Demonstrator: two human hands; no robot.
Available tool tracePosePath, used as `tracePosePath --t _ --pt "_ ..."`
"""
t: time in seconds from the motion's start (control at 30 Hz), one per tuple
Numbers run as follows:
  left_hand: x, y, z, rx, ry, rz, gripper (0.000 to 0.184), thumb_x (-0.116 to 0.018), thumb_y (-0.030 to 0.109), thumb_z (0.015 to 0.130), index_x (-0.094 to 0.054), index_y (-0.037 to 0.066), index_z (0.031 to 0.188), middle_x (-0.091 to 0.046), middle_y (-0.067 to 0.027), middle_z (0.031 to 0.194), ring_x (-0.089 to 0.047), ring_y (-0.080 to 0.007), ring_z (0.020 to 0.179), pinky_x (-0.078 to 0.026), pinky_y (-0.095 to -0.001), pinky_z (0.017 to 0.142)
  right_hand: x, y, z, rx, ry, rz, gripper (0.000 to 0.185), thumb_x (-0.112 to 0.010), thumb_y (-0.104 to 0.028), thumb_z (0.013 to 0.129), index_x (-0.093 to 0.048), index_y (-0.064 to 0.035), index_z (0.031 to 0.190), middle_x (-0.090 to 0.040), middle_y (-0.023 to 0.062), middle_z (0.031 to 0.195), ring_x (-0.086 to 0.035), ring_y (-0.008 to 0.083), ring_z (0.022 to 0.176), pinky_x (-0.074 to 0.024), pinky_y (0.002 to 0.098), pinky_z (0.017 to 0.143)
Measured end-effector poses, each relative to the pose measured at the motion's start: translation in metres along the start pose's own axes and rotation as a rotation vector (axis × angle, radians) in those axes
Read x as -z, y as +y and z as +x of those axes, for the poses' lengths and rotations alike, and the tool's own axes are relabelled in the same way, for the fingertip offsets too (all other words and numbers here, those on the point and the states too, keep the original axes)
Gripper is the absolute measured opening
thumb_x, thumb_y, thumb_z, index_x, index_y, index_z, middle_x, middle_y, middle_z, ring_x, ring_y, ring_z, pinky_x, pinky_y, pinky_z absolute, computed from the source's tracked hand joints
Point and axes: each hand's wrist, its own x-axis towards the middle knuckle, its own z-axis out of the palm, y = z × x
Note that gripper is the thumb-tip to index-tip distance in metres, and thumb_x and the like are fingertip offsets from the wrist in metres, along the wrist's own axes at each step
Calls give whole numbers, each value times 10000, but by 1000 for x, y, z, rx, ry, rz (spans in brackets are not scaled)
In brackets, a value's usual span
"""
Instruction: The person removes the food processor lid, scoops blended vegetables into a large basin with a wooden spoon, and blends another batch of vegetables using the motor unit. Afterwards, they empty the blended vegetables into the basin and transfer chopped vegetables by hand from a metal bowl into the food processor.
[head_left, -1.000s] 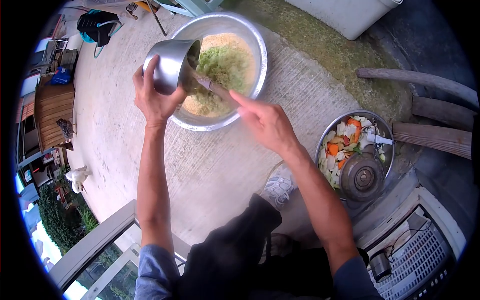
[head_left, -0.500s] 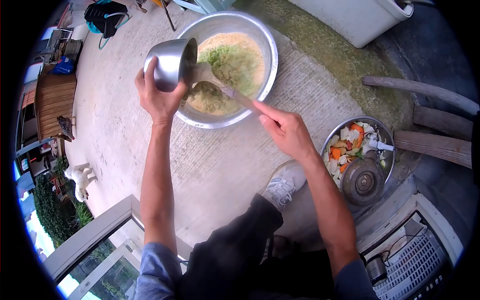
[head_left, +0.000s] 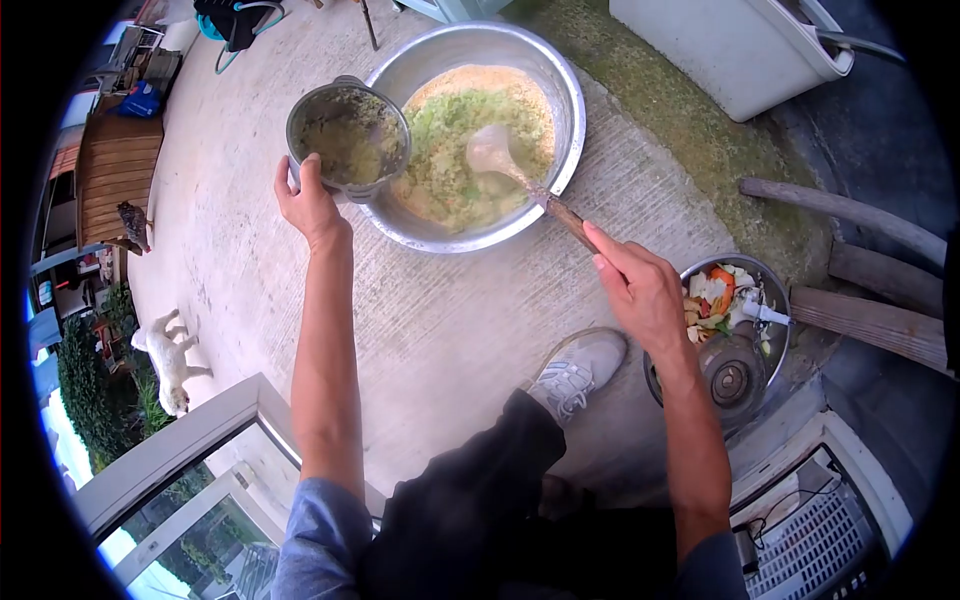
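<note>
My left hand [head_left: 312, 205] grips a small metal pot [head_left: 350, 140] by its near rim. Its mouth faces me, and pale green mash clings to the inside. My right hand [head_left: 645, 290] is closed around the handle of a large wooden spoon [head_left: 495, 155]. The spoon's bowl is over a wide metal basin [head_left: 568, 90], touching or just above the food; I cannot tell which. In the basin lies a heap of green mash [head_left: 455, 185] with yellowish crumbly meal [head_left: 500, 80] around its far side. A slight haze hangs over it.
Right of my shoe [head_left: 580, 370] stands a metal bowl of vegetable scraps [head_left: 720, 300] with a round metal lid-like piece. Wooden poles [head_left: 850, 205] and a white tub [head_left: 740, 60] lie beyond. A white dog [head_left: 170, 355] and a chicken [head_left: 132, 225] are at left, near a door frame [head_left: 190, 450].
The pot has turned from tipped over the basin to facing me, beside the basin's left rim. The spoon has moved from the pot's mouth rightward over the mash. The dog has shifted.
</note>
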Motion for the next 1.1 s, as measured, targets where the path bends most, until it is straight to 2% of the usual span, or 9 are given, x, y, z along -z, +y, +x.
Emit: tracePosePath --t 0.13,0.27,0.43,0.53,0.77,0.87,0.97,1.03,1.1 --pt "10 -4 -2 73 42 -39 721 -771 217 838 -442 15 1447 -626 -113 1133 -621 -194 961 -509 -339 785 -60 17 25 162 170 127 400 -659 -117 955 -650 -99 1355 -682 163 851 -678 365 783 -527 461 673" --pt "26 -13 6 116 40 -134 681 -759 219 845 -452 25 1420 -617 -93 1142 -609 -190 998 -501 -337 807 -83 -3 45 45 213 71 412 -661 -119 954 -639 -96 1364 -688 161 876 -681 366 807 -530 469 684" --pt "38 -8 0 137 85 -152 604 -737 213 854 -487 44 1377 -617 -68 1135 -599 -176 977 -493 -320 795 -75 -16 20 181 163 161 430 -682 -109 935 -656 -147 1363 -662 125 821 -672 342 756 -526 441 642" --pt "40 -11 -2 146 97 -173 562 -737 211 850 -514 56 1342 -625 -53 1110 -595 -157 955 -481 -303 765 -51 -3 0 103 27 -13 445 -691 -93 924 -665 -171 1361 -650 111 801 -660 331 717 -519 423 624" --pt "38 -8 -6 147 98 -167 449 -720 225 853 -577 85 1255 -633 -16 1067 -577 -113 897 -445 -274 710 -17 16 13 73 223 89 389 -663 -102 963 -656 -77 1351 -679 180 858 -671 357 749 -520 419 655" --pt "31 -2 -10 108 146 -111 255 -711 316 849 -601 170 1025 -609 47 905 -566 -87 725 -404 -259 597 -40 2 28 76 192 229 368 -642 -125 983 -653 -69 1347 -700 205 915 -686 383 802 -525 430 679" --pt "36 1 -12 140 103 -132 405 -690 247 870 -598 113 1241 -634 9 1076 -564 -101 894 -426 -268 718 -67 -11 35 48 137 189 351 -614 -175 1000 -656 -62 1329 -710 235 930 -697 414 848 -530 471 720" --pt "42 0 -10 155 88 -146 392 -683 245 875 -599 114 1235 -635 11 1079 -562 -101 896 -428 -274 730 -62 -24 36 -115 34 146 342 -600 -204 1000 -669 -66 1306 -717 235 909 -702 418 853 -535 487 744" --pt "45 -1 -13 156 79 -167 346 -676 261 882 -600 122 1190 -628 9 1073 -557 -111 901 -434 -287 752 -52 -21 32 -135 79 155 338 -588 -215 1007 -674 -66 1297 -720 237 913 -703 420 857 -539 478 743"
